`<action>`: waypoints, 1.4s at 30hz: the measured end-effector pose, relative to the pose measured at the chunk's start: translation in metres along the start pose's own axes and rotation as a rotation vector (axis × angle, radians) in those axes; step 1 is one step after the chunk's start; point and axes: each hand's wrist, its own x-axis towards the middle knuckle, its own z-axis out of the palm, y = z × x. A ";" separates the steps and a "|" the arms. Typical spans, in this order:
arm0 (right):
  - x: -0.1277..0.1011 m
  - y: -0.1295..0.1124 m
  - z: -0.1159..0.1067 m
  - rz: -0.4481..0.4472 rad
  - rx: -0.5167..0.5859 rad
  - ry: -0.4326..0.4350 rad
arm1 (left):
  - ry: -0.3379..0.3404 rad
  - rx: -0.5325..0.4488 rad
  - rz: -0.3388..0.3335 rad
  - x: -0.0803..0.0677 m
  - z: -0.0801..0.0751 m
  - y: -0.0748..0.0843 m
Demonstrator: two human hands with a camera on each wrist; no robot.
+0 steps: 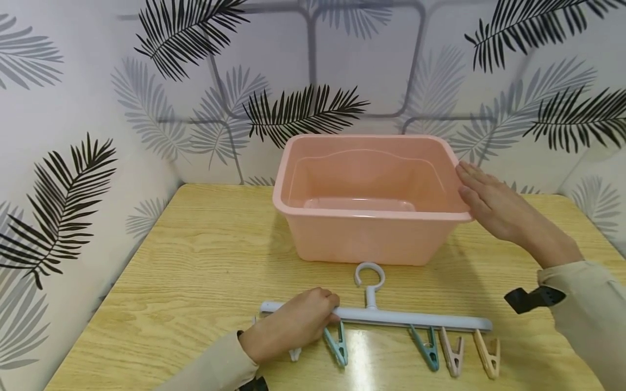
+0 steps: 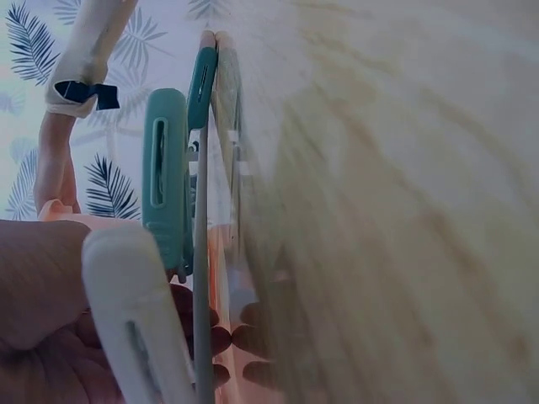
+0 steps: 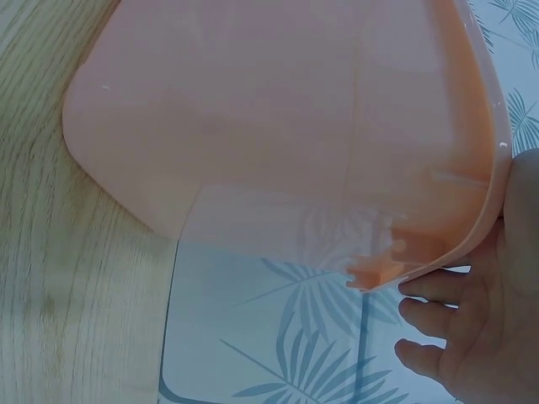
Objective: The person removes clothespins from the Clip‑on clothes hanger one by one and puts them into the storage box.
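A pale blue hanger bar with a round hook lies on the table, the hook pointing toward a pink plastic tub. My left hand grips the bar left of the hook, fingers curled over it. Clothespins hang along the bar: a light teal one beside the left hand, then a dark teal one, a pinkish one and a cream one. Close to the left wrist camera is a white clothespin. My right hand, fingers fairly straight, touches the tub's right rim.
The wood-grain table carries everything. Behind it rises a wall covering with a black and grey leaf pattern, and the tub stands near it. The tub's inside shows no contents.
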 end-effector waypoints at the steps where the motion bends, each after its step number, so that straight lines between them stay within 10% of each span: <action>1: 0.000 0.000 0.000 0.004 0.002 -0.002 | 0.004 -0.020 0.003 0.000 0.000 0.000; 23: 0.001 0.001 -0.001 -0.009 -0.008 0.005 | 0.110 -0.114 0.020 -0.006 -0.005 -0.001; 42: -0.001 0.001 -0.003 -0.002 0.028 -0.027 | 0.393 0.117 0.059 -0.013 -0.023 0.002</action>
